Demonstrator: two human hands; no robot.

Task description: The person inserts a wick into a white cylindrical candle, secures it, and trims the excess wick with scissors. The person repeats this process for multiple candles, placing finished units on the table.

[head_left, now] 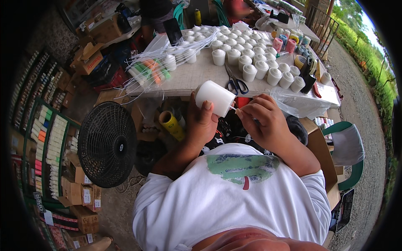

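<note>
A thick white cylindrical candle lies tilted in my left hand, whose fingers wrap round its side with the thumb on top. From the candle's end, turned toward the right, a short white wick sticks out. My right hand pinches the tip of that wick between thumb and fingers. Both hands are held above my lap, just short of the table. Beyond them, a pair of scissors with dark handles rests at the table's near edge.
Many white candles stand in rows on the table. Long white wicks and bagged coloured sticks lie at its left. A black fan stands to my left, near loaded shelves. A green chair is at the right.
</note>
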